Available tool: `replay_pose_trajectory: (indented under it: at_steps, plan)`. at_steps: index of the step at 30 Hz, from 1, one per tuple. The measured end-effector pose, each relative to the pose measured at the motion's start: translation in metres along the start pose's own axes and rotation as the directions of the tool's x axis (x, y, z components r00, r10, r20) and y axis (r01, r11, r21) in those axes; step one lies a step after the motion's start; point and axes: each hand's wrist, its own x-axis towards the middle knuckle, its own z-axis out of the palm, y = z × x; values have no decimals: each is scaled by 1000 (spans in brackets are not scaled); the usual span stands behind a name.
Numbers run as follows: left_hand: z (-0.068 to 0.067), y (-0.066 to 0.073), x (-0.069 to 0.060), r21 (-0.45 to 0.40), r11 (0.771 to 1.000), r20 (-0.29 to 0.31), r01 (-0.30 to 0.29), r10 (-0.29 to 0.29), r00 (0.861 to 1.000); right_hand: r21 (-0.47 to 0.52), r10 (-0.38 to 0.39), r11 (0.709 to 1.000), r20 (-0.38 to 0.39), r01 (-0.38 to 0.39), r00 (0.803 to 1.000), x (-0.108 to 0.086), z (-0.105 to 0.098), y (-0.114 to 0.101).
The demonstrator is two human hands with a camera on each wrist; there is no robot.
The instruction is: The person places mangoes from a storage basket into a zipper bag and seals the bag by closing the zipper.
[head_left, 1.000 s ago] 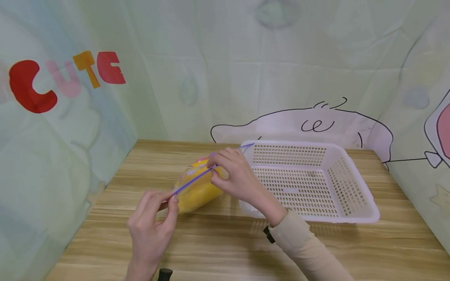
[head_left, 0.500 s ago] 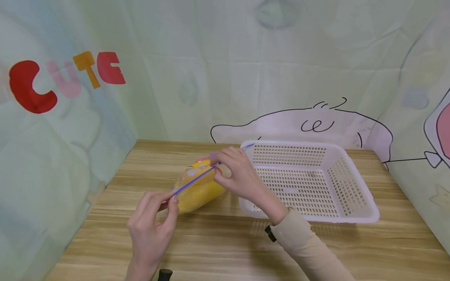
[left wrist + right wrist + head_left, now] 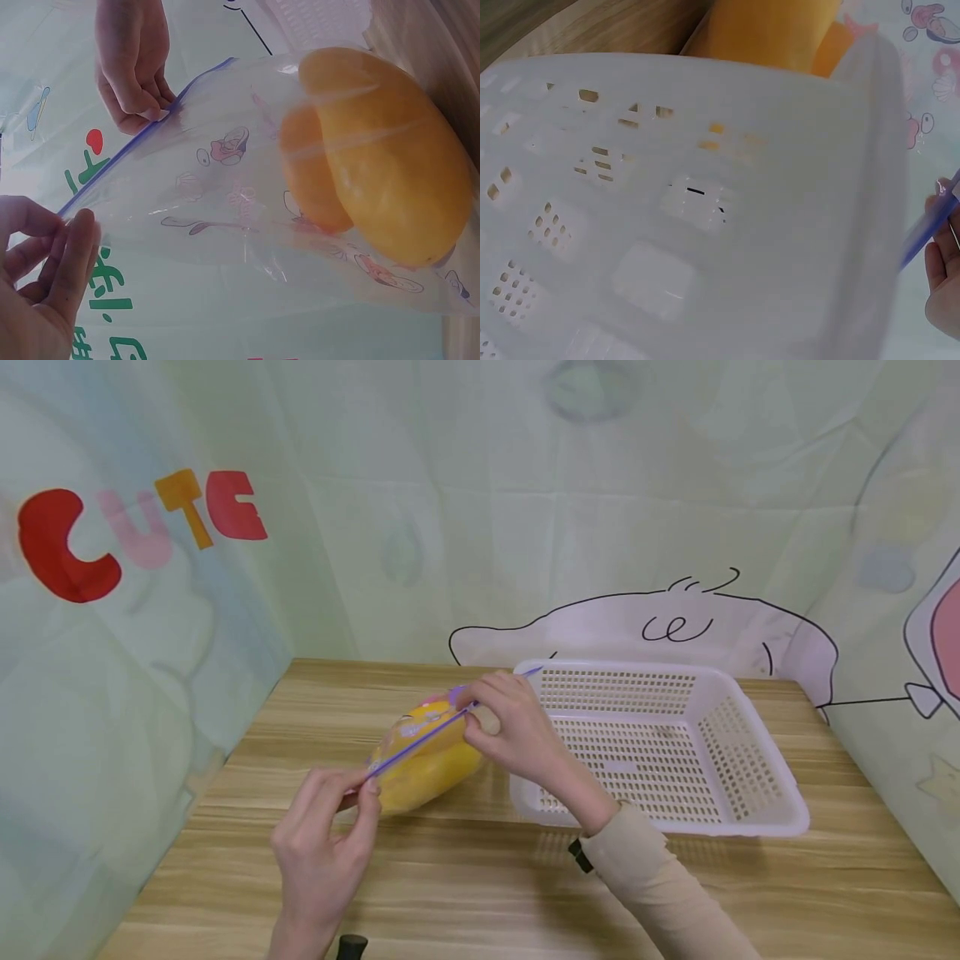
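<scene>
A clear zip bag [image 3: 225, 180] with purple-blue closure and printed sea motifs holds two large yellow-orange fruits that look like mangoes [image 3: 397, 157]. In the head view the bag, its yellow contents [image 3: 431, 777] showing, is left of the basket. My left hand [image 3: 322, 843] pinches the near end of the closure strip [image 3: 416, 745] between thumb and fingers. Farther along the same strip, thumb and index finger of my right hand [image 3: 521, 731] pinch it. The strip is pulled straight between both hands, and its far tip sticks out past my right hand.
A white perforated plastic basket [image 3: 787, 806] stands on the wooden table [image 3: 465, 893], right of the bag; my right forearm reaches across its near left corner. Its wall [image 3: 795, 225] fills much of the right wrist view. A printed cloth [image 3: 420, 527] hangs behind the table.
My right hand has slid a little along the closure strip, away from my left hand, toward the far tip. The left hand and basket have stayed put.
</scene>
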Motion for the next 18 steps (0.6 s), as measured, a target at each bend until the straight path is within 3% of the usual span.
replay_pose_trajectory:
  at_steps: [18]
  plan:
    - [0,-1,-1,0,1000,-2,-10,10,1000,-5,33,999,6,-33,999,-1,-4,6]
